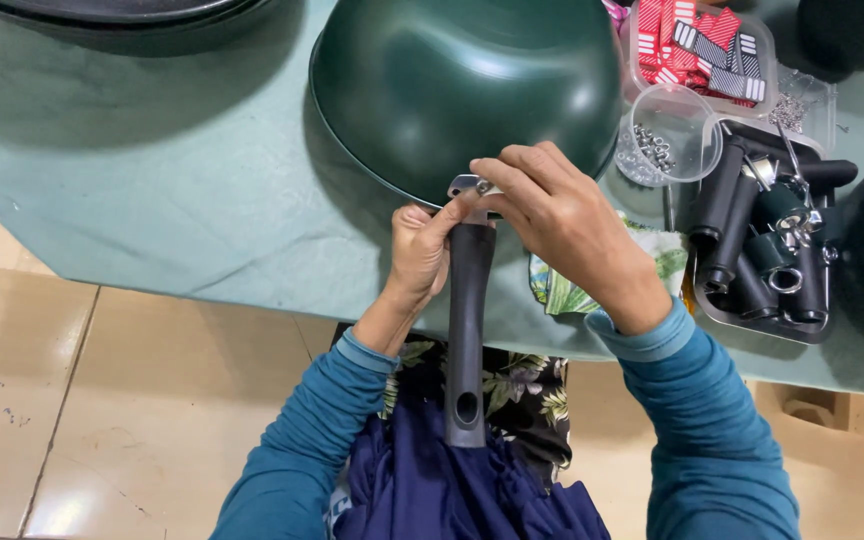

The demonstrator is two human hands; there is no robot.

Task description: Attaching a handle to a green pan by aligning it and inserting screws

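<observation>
I am at the handle-fitting step. My left hand (420,252) grips the black handle (467,330); my right hand (552,215) pinches the metal bracket (470,186) against the upturned green pan (462,85). Next: a screw from the tub (687,115) right of my hands.

Head cam, straight down, close over table edge (202,240).
</observation>
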